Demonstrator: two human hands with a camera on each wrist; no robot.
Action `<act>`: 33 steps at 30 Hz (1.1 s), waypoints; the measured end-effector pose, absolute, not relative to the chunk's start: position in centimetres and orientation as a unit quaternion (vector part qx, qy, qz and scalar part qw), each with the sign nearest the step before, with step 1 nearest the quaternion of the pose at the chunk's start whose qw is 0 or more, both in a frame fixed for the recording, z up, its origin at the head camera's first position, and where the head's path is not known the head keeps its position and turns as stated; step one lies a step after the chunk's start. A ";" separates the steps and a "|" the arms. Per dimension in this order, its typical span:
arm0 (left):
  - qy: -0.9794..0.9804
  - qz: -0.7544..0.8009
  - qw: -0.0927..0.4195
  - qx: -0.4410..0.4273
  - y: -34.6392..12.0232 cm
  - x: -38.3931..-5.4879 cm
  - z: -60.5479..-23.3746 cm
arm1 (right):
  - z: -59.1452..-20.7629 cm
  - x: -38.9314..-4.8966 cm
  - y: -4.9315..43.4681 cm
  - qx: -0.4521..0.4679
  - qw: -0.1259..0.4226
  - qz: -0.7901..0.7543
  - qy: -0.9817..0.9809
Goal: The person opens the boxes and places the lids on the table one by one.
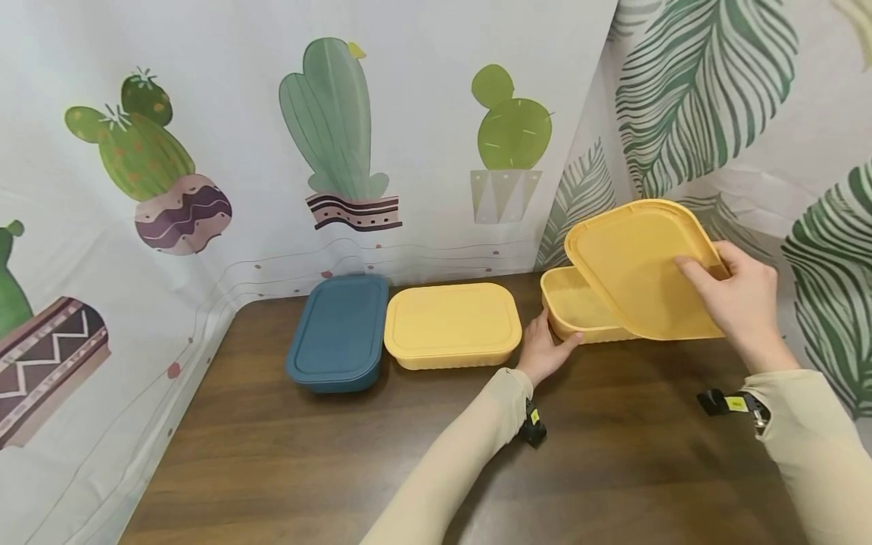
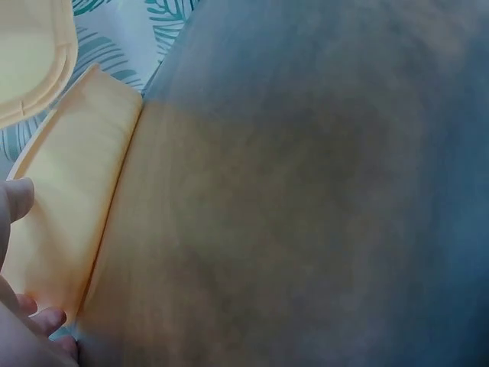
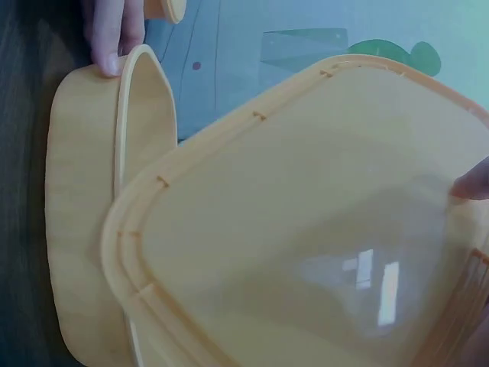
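At the table's right a yellow rectangular container point(image 1: 571, 295) stands uncovered, showing part of its inside. My left hand point(image 1: 543, 350) holds its near left corner, the thumb along the front wall. In the right wrist view, fingertips of that hand point(image 3: 114, 34) lie at the container's rim point(image 3: 121, 145). My right hand point(image 1: 744, 303) pinches the yellow lid point(image 1: 640, 265) by its right edge, thumb on the underside. Tilted up, the lid overlaps the container's right part and hides it. The lid's ridged underside point(image 3: 306, 191) fills much of the right wrist view.
Left of the open container sits a closed yellow container point(image 1: 453, 322). Beside that, a closed dark blue container point(image 1: 341, 329) stands at the back left. A curtain printed with cacti and leaves point(image 1: 422, 151) hangs behind the brown wooden table point(image 1: 306, 469).
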State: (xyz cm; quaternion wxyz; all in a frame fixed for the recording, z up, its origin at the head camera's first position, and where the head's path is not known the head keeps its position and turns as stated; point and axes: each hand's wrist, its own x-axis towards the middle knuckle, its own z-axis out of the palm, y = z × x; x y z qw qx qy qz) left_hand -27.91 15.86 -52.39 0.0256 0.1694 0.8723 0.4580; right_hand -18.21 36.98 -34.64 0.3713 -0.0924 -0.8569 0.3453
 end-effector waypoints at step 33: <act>0.893 0.423 0.015 0.152 16.2 -27.6 -51.4 | -37.8 -16.9 41.2 -0.056 0.039 0.301 -0.951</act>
